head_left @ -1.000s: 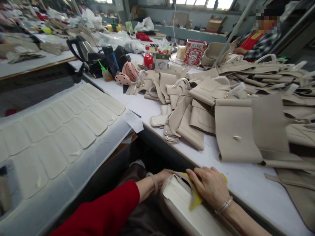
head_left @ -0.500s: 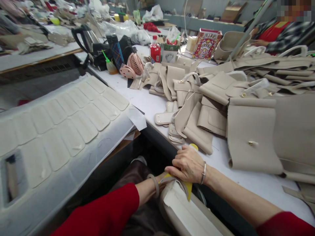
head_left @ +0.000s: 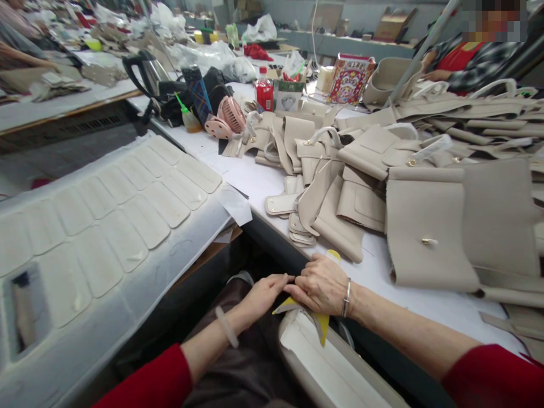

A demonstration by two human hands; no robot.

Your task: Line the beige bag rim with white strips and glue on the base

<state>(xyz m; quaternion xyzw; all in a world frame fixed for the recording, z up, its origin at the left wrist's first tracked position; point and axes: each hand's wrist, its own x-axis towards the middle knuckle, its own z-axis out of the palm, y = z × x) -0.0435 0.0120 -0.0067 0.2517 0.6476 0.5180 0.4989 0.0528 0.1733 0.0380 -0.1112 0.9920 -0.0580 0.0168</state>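
1. The yellow sheet (head_left: 322,328) sits at the near edge of the worktop (head_left: 255,181). Most of it is under the right hand, with one corner poking out below the hand and a small bit above it.
2. The right hand (head_left: 323,283) is clamped down over that yellow sheet with its fingers curled onto it and a bangle on the wrist.
3. The left hand (head_left: 266,293) is loose, fingers stretched out, with nothing in the palm. Its fingertips touch the right hand's fingers right at the sheet's left corner.
4. Just under both hands is a beige bag part (head_left: 306,377) with white paper lining – it's off the worktop, below the near edge on the lap, and the yellow corner overlaps its top.
5. Past the hands a beige panel (head_left: 425,226) with a small metal stud (head_left: 427,241) lies flat on the worktop, and to its left is a heap of folded beige pieces (head_left: 340,215) with small oval tabs (head_left: 280,204) beside it.
6. On the left, a separate side board (head_left: 199,238) carries rows of pale rounded pieces (head_left: 127,209), overlapping like tiles.
7. Toward the far left corner of the worktop there's a pink fan (head_left: 232,113), a kettle (head_left: 147,71) and a red bottle (head_left: 264,93).
8. Another person (head_left: 463,56) sits at the far right corner – their hands are well apart from these two.
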